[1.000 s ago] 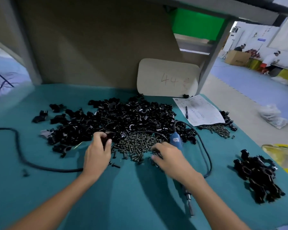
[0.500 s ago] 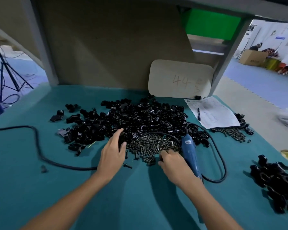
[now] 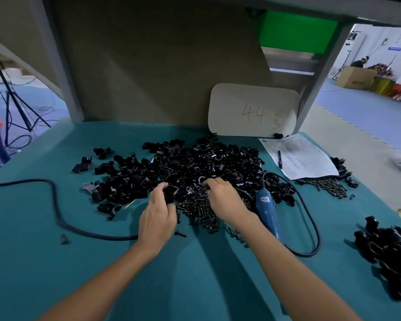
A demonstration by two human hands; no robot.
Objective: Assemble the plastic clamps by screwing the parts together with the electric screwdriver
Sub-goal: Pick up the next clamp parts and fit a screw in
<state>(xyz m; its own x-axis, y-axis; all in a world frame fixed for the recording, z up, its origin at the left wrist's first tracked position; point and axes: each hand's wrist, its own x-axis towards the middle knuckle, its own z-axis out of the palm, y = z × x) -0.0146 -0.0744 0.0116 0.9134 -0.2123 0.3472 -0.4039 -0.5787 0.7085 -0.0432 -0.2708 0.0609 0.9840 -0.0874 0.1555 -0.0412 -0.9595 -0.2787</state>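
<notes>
A big heap of black plastic clamp parts point(image 3: 183, 167) covers the middle of the teal table point(image 3: 195, 274). In front of it lies a pile of dark screws point(image 3: 199, 208). My left hand point(image 3: 159, 213) rests at the heap's near edge, fingers closed on a black clamp part point(image 3: 169, 194). My right hand point(image 3: 225, 198) reaches over the screws into the heap, its fingertips on a curved black part point(image 3: 200, 180); whether it grips that part is unclear. The blue electric screwdriver point(image 3: 267, 210) lies on the table just right of my right wrist, untouched.
The screwdriver's black cable point(image 3: 315, 228) loops right; another black cable point(image 3: 56, 205) crosses the left side. A pile of assembled black clamps point(image 3: 389, 253) lies at the right edge. A paper sheet with pen point(image 3: 299, 158), more screws point(image 3: 329, 186) and a cardboard sign point(image 3: 252, 111) sit behind.
My right hand moved forward from the screw pile's near edge into the black parts. My left hand closed its fingers on a clamp part. The view shifted left.
</notes>
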